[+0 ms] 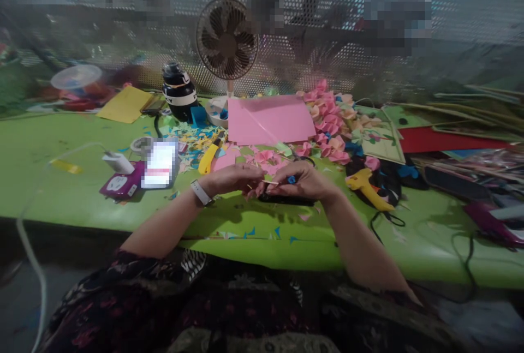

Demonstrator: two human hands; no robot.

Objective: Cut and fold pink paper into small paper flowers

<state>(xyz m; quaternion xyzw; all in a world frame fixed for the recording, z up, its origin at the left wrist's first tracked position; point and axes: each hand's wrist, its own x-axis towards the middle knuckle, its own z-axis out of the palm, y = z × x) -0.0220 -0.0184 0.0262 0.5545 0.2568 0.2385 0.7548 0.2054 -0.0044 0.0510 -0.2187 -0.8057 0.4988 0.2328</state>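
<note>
My left hand (235,178), with a white band at its wrist, is closed, its fingertips near a thin pale stick (270,182). What it holds, if anything, is too blurred to name. Facing it, my right hand (303,180) has its fingers pinched around the other end of the stick. A small blue paper piece (291,179) shows among the right fingers. Both hands are just above a dark flat object (289,199) on the green tabletop (262,257). Behind them lie pink paper pieces (268,159) and a large pink sheet (272,119).
A yellow glue gun (370,189) lies at right beside a heap of pink paper flowers (329,118). At left are a lit phone (159,163), a purple box (123,181) and a yellow cutter (210,157). A black bottle (180,94) and fan (227,38) stand behind.
</note>
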